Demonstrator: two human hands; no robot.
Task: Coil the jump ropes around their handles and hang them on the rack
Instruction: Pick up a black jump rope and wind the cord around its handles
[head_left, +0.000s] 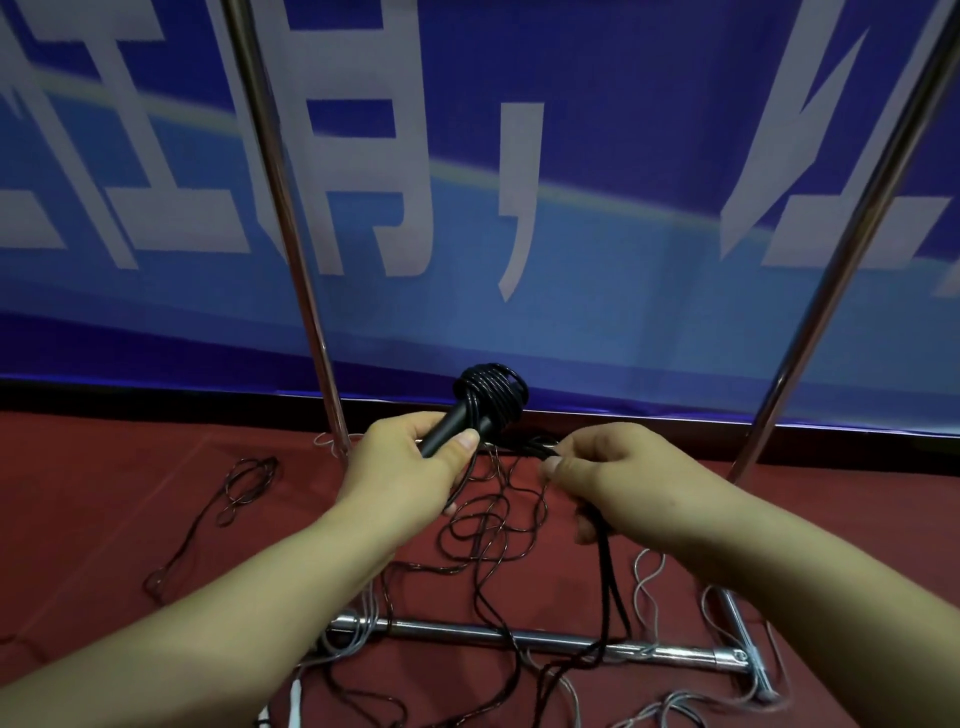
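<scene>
My left hand (410, 462) grips the black handles (457, 423) of a jump rope, pointing up and away. Several turns of black rope (493, 392) are coiled around the handles' far end. My right hand (618, 480) pinches the same black rope (610, 582), which passes through my fist and hangs down to the floor. The rack's two chrome uprights (291, 249) rise left and right of my hands, and its chrome base bar (467, 631) lies on the floor below them.
Loose dark ropes (488, 525) lie tangled on the red carpet under my hands, one loop (244, 483) off to the left. Silver ropes (649, 577) trail around the base's right foot. A white handle (296, 701) lies near the bottom edge. A blue banner (571, 234) hangs behind.
</scene>
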